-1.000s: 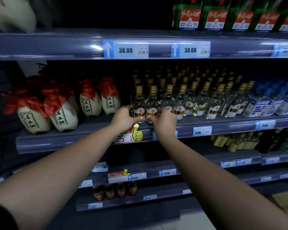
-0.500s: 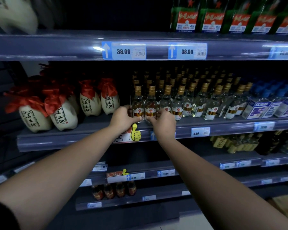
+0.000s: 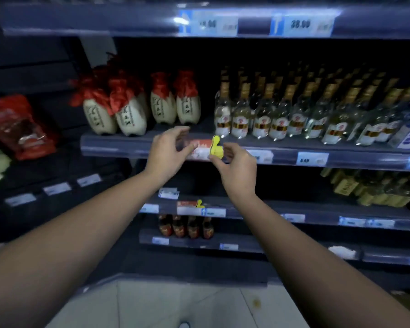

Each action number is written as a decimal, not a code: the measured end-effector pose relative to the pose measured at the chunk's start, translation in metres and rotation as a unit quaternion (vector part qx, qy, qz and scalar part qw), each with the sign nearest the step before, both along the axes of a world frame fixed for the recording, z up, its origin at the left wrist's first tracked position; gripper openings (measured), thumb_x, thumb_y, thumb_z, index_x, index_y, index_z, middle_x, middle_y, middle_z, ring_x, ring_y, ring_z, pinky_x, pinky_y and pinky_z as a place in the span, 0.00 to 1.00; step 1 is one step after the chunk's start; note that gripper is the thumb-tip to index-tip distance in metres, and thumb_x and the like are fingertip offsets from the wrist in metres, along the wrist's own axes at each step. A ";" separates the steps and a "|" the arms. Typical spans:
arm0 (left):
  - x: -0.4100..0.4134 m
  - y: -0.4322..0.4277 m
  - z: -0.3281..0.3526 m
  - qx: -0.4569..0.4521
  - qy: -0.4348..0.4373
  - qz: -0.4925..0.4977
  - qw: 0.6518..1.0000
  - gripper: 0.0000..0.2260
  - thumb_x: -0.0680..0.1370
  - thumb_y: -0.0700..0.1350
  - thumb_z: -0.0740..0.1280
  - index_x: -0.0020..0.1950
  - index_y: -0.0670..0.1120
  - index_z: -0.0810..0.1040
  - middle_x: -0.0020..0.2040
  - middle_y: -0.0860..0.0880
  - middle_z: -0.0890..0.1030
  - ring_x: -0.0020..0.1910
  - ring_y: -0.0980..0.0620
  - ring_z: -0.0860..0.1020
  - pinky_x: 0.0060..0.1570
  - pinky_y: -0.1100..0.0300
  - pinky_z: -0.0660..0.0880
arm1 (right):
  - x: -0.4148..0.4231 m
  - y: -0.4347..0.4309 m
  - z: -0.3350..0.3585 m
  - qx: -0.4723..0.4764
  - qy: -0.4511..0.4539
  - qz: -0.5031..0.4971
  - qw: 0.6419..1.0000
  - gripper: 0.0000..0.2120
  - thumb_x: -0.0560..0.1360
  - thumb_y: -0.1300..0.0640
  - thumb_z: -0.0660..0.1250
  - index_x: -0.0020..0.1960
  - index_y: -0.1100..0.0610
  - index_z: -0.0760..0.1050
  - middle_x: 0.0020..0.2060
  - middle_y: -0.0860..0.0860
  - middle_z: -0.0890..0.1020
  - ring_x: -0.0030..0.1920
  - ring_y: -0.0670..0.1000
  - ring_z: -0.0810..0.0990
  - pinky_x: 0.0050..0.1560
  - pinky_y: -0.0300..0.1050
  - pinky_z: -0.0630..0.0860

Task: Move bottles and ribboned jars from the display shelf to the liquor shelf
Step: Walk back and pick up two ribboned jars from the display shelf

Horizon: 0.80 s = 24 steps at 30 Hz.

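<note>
Small clear bottles (image 3: 242, 121) with gold caps and red-gold labels stand in rows on the middle liquor shelf (image 3: 118, 146). Left of them on the same shelf stand white jars (image 3: 131, 117) topped with red ribbon, two in front and two more jars (image 3: 187, 105) further back. My left hand (image 3: 168, 151) hovers in front of the shelf edge, below the gap between jars and bottles, fingers curled apart and holding nothing. My right hand (image 3: 237, 168) is beside it, just below the leftmost bottles, also empty with fingers apart.
A yellow thumbs-up price tag (image 3: 217, 148) sticks out from the shelf edge between my hands. A red packet (image 3: 19, 127) lies on the unit to the left. Dark bottles (image 3: 187, 227) stand two shelves lower; gold-boxed bottles (image 3: 365, 190) sit lower right.
Both hands have let go of the front bottles and pulled back below the shelf edge. The view has swung left and down, so the left unit and the floor now show.
</note>
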State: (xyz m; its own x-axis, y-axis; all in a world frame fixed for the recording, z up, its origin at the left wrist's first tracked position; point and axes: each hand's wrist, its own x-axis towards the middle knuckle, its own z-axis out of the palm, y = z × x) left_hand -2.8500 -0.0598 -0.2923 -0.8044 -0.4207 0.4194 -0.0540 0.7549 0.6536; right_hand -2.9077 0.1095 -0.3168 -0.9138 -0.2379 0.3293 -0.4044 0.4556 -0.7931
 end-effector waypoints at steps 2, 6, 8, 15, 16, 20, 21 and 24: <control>0.038 -0.002 -0.022 -0.008 -0.025 0.013 1.000 0.21 0.74 0.48 0.75 0.65 0.43 0.80 0.59 0.45 0.84 0.58 0.50 0.82 0.62 0.54 0.78 | 0.026 -0.014 -0.018 0.010 -0.015 0.040 0.999 0.25 0.72 0.49 0.78 0.64 0.61 0.81 0.56 0.56 0.86 0.57 0.53 0.85 0.60 0.52 0.81; 0.122 -0.020 -0.069 -0.020 -0.099 0.059 0.993 0.21 0.73 0.47 0.76 0.63 0.41 0.81 0.58 0.43 0.85 0.57 0.47 0.83 0.60 0.53 0.78 | 0.082 -0.037 -0.047 0.107 -0.050 0.135 0.984 0.29 0.72 0.49 0.79 0.68 0.58 0.78 0.60 0.56 0.85 0.60 0.54 0.84 0.62 0.51 0.80; 0.172 -0.034 -0.089 -0.020 -0.143 0.098 0.985 0.21 0.73 0.51 0.74 0.62 0.43 0.82 0.57 0.45 0.85 0.56 0.47 0.83 0.59 0.54 0.78 | 0.111 -0.049 -0.059 0.168 -0.042 0.185 0.967 0.28 0.71 0.49 0.79 0.68 0.57 0.79 0.60 0.56 0.85 0.61 0.57 0.83 0.62 0.53 0.79; 0.383 -0.058 -0.136 0.034 -0.236 0.243 0.940 0.23 0.74 0.49 0.75 0.66 0.40 0.79 0.62 0.42 0.83 0.60 0.42 0.81 0.60 0.54 0.75 | 0.251 -0.103 -0.087 0.300 -0.042 0.338 0.891 0.34 0.71 0.47 0.79 0.73 0.58 0.74 0.66 0.57 0.81 0.66 0.57 0.79 0.64 0.48 0.75; 0.420 -0.057 -0.139 0.042 -0.244 0.264 0.932 0.22 0.75 0.49 0.74 0.66 0.40 0.79 0.62 0.42 0.83 0.61 0.42 0.80 0.59 0.54 0.74 | 0.281 -0.112 -0.092 0.309 -0.039 0.363 0.878 0.36 0.71 0.47 0.79 0.74 0.57 0.73 0.68 0.57 0.80 0.68 0.57 0.78 0.66 0.49 0.75; 0.582 -0.041 -0.154 0.051 -0.270 0.335 0.901 0.22 0.76 0.50 0.73 0.67 0.43 0.78 0.62 0.43 0.82 0.62 0.41 0.80 0.57 0.53 0.75 | 0.422 -0.141 -0.107 0.343 -0.006 0.451 0.824 0.38 0.71 0.48 0.79 0.76 0.58 0.71 0.72 0.56 0.77 0.71 0.57 0.76 0.68 0.50 0.74; 0.626 -0.034 -0.157 0.060 -0.282 0.358 0.888 0.23 0.76 0.52 0.72 0.69 0.44 0.76 0.65 0.44 0.81 0.64 0.42 0.79 0.60 0.52 0.74 | 0.461 -0.146 -0.110 0.351 0.003 0.470 0.810 0.37 0.71 0.48 0.79 0.75 0.58 0.71 0.71 0.57 0.78 0.70 0.58 0.77 0.68 0.51 0.75; 0.758 -0.008 -0.165 0.111 -0.301 0.435 0.842 0.26 0.76 0.54 0.71 0.71 0.44 0.74 0.67 0.45 0.79 0.67 0.44 0.76 0.64 0.53 0.72 | 0.577 -0.158 -0.116 0.373 0.017 0.521 0.768 0.36 0.72 0.47 0.78 0.76 0.58 0.71 0.70 0.58 0.78 0.69 0.60 0.77 0.65 0.54 0.76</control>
State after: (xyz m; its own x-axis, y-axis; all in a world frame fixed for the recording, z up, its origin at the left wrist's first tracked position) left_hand -2.0918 -0.0677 -0.4577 -0.1908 -0.9741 -0.1209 -0.8942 0.1217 0.4309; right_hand -2.3304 -0.0482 -0.4327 -0.0931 -0.9679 -0.2335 -0.8719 0.1925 -0.4502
